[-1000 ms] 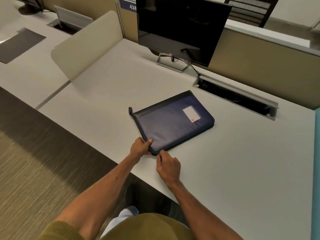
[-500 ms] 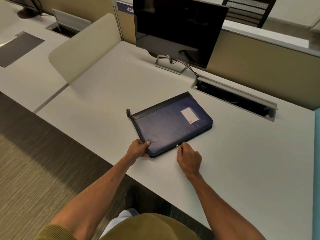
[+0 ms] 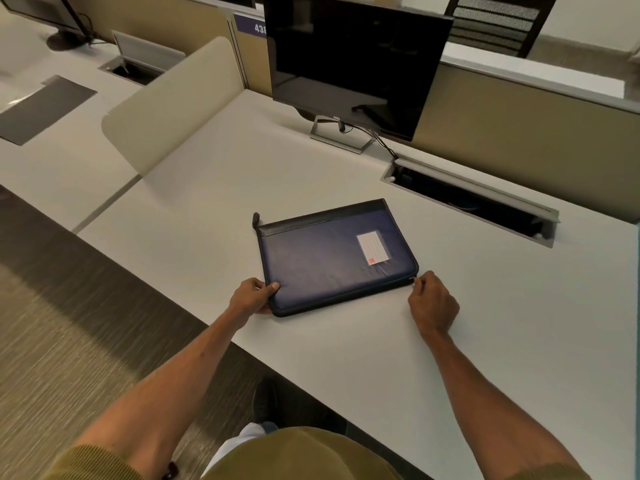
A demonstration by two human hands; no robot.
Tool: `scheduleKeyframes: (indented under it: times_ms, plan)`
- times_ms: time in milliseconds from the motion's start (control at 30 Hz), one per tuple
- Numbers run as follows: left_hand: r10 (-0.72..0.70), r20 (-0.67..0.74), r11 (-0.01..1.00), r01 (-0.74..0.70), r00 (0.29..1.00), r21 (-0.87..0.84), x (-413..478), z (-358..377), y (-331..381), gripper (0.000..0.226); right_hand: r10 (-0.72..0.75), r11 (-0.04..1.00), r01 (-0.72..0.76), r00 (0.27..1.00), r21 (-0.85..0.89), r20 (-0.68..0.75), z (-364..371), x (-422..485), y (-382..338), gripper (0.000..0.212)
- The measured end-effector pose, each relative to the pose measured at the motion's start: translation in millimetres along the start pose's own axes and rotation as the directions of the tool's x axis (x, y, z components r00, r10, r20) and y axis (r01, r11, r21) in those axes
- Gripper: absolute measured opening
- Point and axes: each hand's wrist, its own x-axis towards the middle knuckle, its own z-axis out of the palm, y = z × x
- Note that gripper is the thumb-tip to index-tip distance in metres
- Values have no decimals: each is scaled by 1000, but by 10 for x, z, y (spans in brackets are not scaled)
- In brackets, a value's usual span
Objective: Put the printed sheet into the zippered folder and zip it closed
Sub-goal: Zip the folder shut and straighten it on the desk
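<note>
right fingers (image 3: 420, 284) pinching zipper pull (image 3: 413, 279) at folder (image 3: 325, 258) corner, left hand (image 3: 252, 296) gripping opposite corner

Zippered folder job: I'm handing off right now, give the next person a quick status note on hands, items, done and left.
Left hand grips the near left corner of the folder, steadying it flat on the desk.
Right hand pinches the zipper pull at the near right corner.
No sheet is visible outside.
Near edge looks zipped.
Left: run the pull up the right side, if unzipped, then let go.
</note>
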Motion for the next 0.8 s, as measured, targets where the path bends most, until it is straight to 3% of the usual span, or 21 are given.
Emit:
scheduleKeyframes:
  times_ms: [167, 267, 333, 533, 800]
  plan:
    - [18, -49, 986, -10, 999, 166, -19, 0, 62, 46, -54, 998, 53, 998, 35, 22, -4, 16, 101, 20]
    - [173, -183, 909, -85, 968, 408, -35, 44, 117, 52, -42, 997, 40, 998, 65, 36, -15, 21, 107, 20]
    - [307, -196, 838, -167, 931, 520, -25, 108, 158, 58, -29, 996, 25, 999, 84, 46, -21, 19, 90, 20]
    - [495, -70, 675, -333, 866, 658, 30, 437, 430, 62, 1, 991, -8, 999, 130, 48, -15, 41, 60, 19]
    - [564, 231, 462, -535, 793, 707, 149, 1062, 963, 65, -13, 996, 7, 998, 89, 66, -36, 89, 79, 22]
